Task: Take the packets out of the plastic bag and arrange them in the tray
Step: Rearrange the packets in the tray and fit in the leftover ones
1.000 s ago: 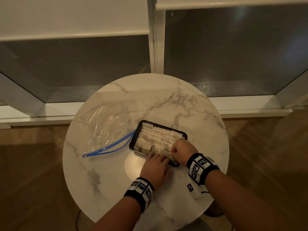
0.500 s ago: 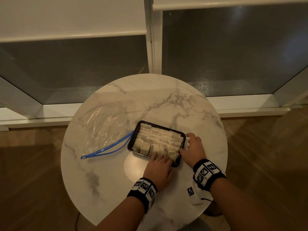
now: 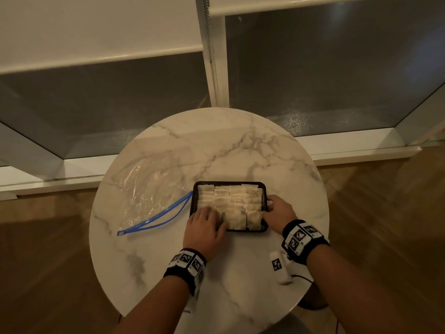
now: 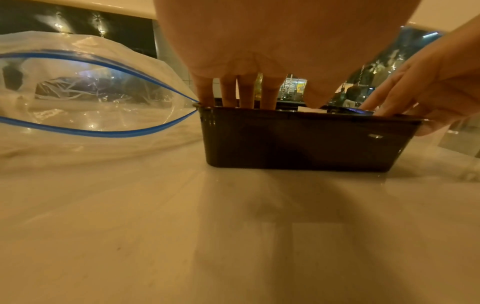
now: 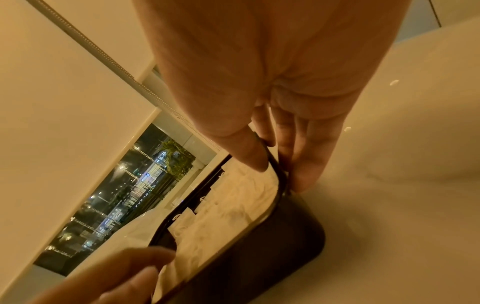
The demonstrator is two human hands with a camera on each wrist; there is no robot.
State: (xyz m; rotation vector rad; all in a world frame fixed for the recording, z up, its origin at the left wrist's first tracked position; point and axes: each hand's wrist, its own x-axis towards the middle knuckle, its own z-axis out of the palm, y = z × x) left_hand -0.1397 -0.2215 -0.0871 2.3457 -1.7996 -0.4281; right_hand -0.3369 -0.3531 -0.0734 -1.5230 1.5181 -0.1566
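Observation:
A black tray (image 3: 228, 182) sits mid-table, filled with rows of white packets (image 3: 231, 201). My left hand (image 3: 204, 220) lies over the tray's near left corner, its straight fingers (image 4: 233, 90) dipping onto the packets. My right hand (image 3: 277, 209) pinches the tray's right rim, thumb inside (image 5: 255, 158) and fingers outside. The clear plastic bag (image 3: 149, 189) with a blue zip lies flat and open-mouthed left of the tray, its zip end touching the tray corner. The left wrist view shows the tray wall (image 4: 298, 139), the bag (image 4: 78, 92) and the right hand (image 4: 415, 92).
The round marble table (image 3: 168, 273) stands against a window sill. A small white tagged device (image 3: 279, 267) with a cable lies near my right wrist at the table's near right edge. Wooden floor surrounds the table.
The tray has turned from a skewed position to square with me. My right hand left the packets and took the right rim. My left hand shifted to the near left corner.

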